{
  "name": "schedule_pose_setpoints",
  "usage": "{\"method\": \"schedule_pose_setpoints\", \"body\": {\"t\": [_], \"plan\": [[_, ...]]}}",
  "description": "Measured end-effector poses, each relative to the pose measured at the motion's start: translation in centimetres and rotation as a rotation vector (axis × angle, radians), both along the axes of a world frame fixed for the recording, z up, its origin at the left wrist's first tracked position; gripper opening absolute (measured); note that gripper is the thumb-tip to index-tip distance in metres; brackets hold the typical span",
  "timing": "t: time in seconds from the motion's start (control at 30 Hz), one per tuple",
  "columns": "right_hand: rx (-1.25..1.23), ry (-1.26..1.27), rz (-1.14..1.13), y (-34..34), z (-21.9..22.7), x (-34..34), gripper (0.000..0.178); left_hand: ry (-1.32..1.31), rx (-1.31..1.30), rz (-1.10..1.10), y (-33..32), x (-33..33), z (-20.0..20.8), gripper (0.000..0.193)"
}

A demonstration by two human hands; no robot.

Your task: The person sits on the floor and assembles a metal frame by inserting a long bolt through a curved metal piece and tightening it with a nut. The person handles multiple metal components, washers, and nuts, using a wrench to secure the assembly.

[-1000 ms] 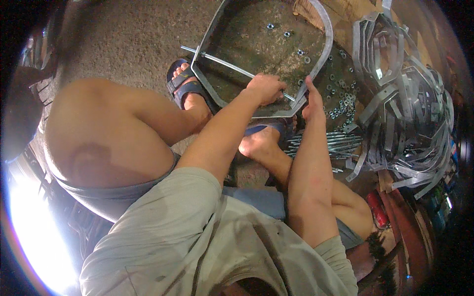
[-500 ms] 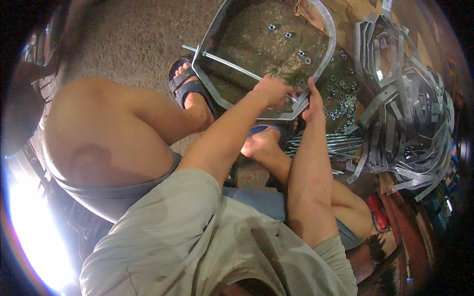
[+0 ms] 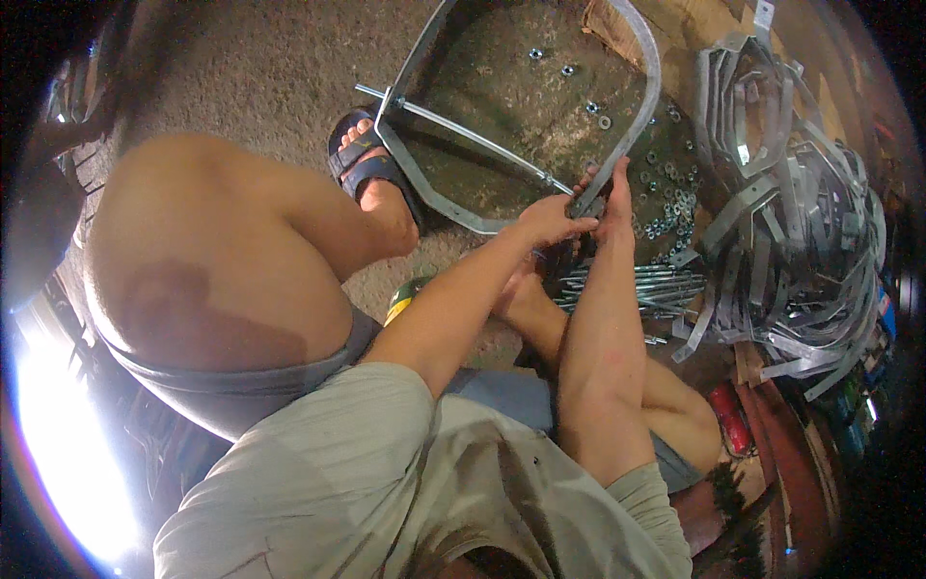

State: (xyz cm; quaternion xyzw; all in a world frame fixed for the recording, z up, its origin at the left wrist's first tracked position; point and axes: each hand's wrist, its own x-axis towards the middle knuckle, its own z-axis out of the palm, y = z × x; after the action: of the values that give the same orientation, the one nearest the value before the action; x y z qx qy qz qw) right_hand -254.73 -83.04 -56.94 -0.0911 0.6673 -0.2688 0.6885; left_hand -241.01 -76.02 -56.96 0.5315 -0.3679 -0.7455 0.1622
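A large loop of bent flat metal strap [image 3: 434,198] is held out in front of me. Across it lies a long threaded rod [image 3: 463,131], which passes through the strap on the left and ends near my hands on the right. My left hand [image 3: 552,220] is closed on the strap's lower right corner, below the rod's end. Beside it, my right hand [image 3: 615,205] wraps round the same corner from the outside, thumb up along the strap. Fingers cover the joint there, so whether a nut sits on the rod end is hidden.
Loose nuts and washers [image 3: 666,207] are scattered on the floor to the right. Below them lies a bundle of threaded rods [image 3: 637,288]. A tangled heap of bent metal straps [image 3: 810,232] fills the far right. Cardboard [image 3: 610,34] lies beyond the loop; a sandalled foot [image 3: 371,164] is under its left side.
My left hand has slid off the rod, down to the strap's corner beside my right hand. The rod's right end has come into view, and a green-yellow object shows beside my left forearm.
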Motion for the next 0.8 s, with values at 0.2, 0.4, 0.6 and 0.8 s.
{"method": "schedule_pose_setpoints", "body": {"t": [0.2,0.4,0.6,0.8], "plan": [[0.022,0.048,-0.022,0.2,-1.0,-0.8,0.065,0.303,0.18,0.138,0.1,-0.6,-1.7,0.059],[-0.042,0.089,0.013,-0.2,0.0,0.0,0.064,-0.071,-0.026,0.028,0.8,-1.8,-3.4,0.073],[-0.077,0.126,0.018,-0.3,-1.1,0.5,0.065,-0.049,0.076,0.051,0.8,-1.6,-2.9,0.085],[-0.105,0.13,-0.018,-0.2,-2.0,0.6,0.067,-0.105,0.016,0.012,1.0,-1.4,-2.5,0.079]]}}
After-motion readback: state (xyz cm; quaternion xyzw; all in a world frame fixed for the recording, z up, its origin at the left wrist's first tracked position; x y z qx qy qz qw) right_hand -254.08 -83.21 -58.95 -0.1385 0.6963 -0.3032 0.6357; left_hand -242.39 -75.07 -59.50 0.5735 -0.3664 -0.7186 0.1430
